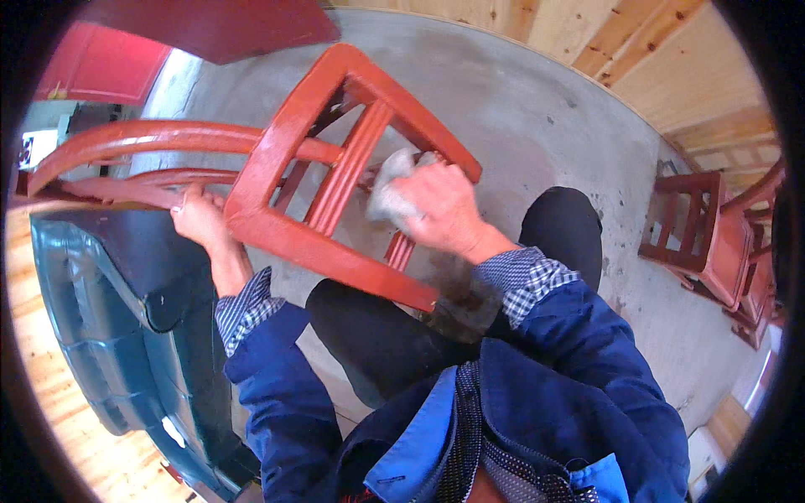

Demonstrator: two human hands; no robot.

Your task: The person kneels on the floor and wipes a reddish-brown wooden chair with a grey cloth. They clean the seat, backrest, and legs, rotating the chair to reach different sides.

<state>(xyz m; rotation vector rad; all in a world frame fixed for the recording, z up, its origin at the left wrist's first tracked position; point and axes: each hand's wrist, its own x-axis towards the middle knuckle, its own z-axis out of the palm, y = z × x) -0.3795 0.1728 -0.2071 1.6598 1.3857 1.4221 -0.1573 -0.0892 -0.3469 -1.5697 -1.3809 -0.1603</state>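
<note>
A reddish-orange painted wooden chair [377,276] is tipped over in front of me, its open frame with grooved slats facing up towards me. My left hand [204,217] grips one of the chair's long wooden bars at the left, beside the frame's corner. In my right hand [437,204] is a pale grey cloth [393,188], bunched up and pressed close to the inner side of the frame between the slats and the right rail. That hand and the cloth look slightly blurred. Part of the cloth and the palm are hidden.
A dark green padded sofa [107,314] stands at my left. More red wooden chairs [729,251] stand on the grey concrete floor [541,126] at the right. Light wood panelling [660,56] lines the far side. A dark red panel [251,25] is at the upper left.
</note>
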